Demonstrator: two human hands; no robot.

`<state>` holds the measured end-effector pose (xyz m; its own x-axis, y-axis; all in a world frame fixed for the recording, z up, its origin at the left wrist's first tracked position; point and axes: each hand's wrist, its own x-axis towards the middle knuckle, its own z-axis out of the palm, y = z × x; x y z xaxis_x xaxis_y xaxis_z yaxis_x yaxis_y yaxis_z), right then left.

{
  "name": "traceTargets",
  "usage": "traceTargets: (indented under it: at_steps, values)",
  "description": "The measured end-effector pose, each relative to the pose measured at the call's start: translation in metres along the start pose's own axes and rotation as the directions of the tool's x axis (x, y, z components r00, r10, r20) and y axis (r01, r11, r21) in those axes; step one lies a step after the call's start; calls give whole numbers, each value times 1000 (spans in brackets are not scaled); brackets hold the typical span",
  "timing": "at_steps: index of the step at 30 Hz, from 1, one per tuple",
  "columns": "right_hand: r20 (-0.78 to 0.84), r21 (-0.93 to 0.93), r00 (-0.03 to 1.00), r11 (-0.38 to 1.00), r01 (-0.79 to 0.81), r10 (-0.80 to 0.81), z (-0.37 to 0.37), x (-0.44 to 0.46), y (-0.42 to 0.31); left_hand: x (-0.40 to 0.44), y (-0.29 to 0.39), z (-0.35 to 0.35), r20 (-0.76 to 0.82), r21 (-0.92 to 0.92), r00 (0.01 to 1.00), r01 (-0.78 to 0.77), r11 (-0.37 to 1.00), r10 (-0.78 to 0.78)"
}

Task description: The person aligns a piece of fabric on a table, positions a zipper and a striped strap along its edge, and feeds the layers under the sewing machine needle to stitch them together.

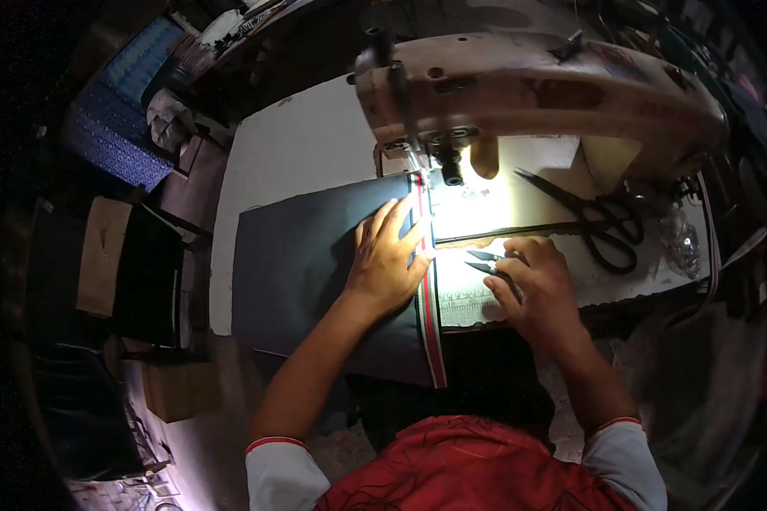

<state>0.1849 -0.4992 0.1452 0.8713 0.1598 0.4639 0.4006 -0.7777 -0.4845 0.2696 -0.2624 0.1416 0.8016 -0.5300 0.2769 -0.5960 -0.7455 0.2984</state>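
I see the left hand [386, 262] laid flat, fingers spread and gripping nothing, across the dark fabric panel [290, 272] and its striped trim [428, 315]. The right hand [533, 285] grips thread snips [486, 270], blades parted, pointing left at the trim. From there I read the trim as nearer the left hand, its long axis running from under the sewing machine [520, 94] past the table [298, 119]'s near edge. It looks straight, red, white and black; the panel looks smooth. Scissors [604, 228] lie toward the table's right edge.
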Motion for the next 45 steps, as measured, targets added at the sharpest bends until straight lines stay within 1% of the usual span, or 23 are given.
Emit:
traceTargets:
  at_steps: [2, 3, 6, 7, 8, 10, 11, 12, 15, 16, 18, 21, 22, 24, 25, 27, 31, 33, 36, 40, 42, 43, 45]
  values:
    - [35, -2, 998, 998, 60, -60, -10, 14, -1, 1, -5, 3, -28, 47, 997, -72, 996, 73]
    - [114, 47, 989, 995, 86, -91, -15, 23, 2, 0, -8, 5, 45, 41, 998, -55, 998, 53]
    - [238, -35, 955, 981, 192, -178, -7, 48, 15, -1, -10, 5, 48, 39, 997, -60, 997, 58]
    - [359, -44, 920, 982, 185, -157, -3, 63, 22, -2, -10, 6, 52, 38, 997, -66, 997, 64]
    - [361, -49, 919, 981, 188, -158, -2, 79, 23, -1, -10, 5, 47, 35, 997, -65, 997, 63]
    - [504, -69, 855, 980, 186, -127, 0, 104, 24, 0, -9, 2, 60, 43, 996, -74, 996, 72]
    - [374, -24, 892, 959, 283, -253, 12, 107, 34, 1, -8, 0, 59, 23, 996, -74, 997, 72]
    - [375, -28, 892, 959, 284, -253, 21, 112, 41, 1, -7, 0, 56, 21, 996, -74, 997, 73]
    - [245, -170, 792, 780, 603, -559, 36, 128, 58, 2, -9, 1, 74, -15, 995, -65, 998, 66]
    - [248, -171, 793, 781, 601, -557, 36, 130, 61, 2, -9, 0, 75, -19, 995, -66, 998, 67]
    - [552, -177, 777, 868, 463, -302, 35, 135, 63, 3, -9, -1, 94, -32, 994, -56, 998, 59]
    - [611, -198, 756, 880, 432, -233, 29, 139, 56, 6, -11, -2, 103, -12, 992, -71, 997, 72]
    - [609, -199, 758, 881, 430, -232, 33, 137, 60, 6, -11, -2, 104, -11, 992, -74, 997, 75]
    - [337, -165, 801, 806, 568, -495, 41, 133, 69, 7, -10, -3, 107, -30, 992, -57, 998, 60]
    - [336, -165, 801, 806, 569, -496, 41, 132, 70, 7, -9, -3, 106, -28, 993, -58, 998, 60]
    - [376, -146, 849, 882, 449, -370, 36, 128, 66, 8, -9, -3, 91, -17, 993, -78, 997, 79]
    - [345, -247, 866, 855, 456, -362, 4, 109, 46, 11, -12, -2, 103, -8, 992, -74, 997, 74]
    - [565, -219, 821, 943, 250, -87, -21, 98, 34, 11, -12, -2, 108, -30, 992, -61, 998, 64]
    - [598, -230, 802, 956, 180, -7, -54, 67, 31, 11, -13, 0, 118, -7, 990, -70, 998, 70]
    - [588, -240, 804, 968, 67, 91, -88, 30, 27, 14, -13, -2, 138, 3, 989, -63, 998, 62]
    - [456, -235, 869, 968, -92, 193, -104, 13, 22, 14, -14, 0, 127, -31, 991, -48, 998, 52]
    - [455, -234, 869, 968, -94, 195, -111, 5, 19, 15, -13, -1, 129, -31, 990, -50, 998, 53]
    - [309, -135, 914, 963, -233, 264, -120, -12, 17, 15, -13, -2, 156, -6, 986, -50, 999, 50]
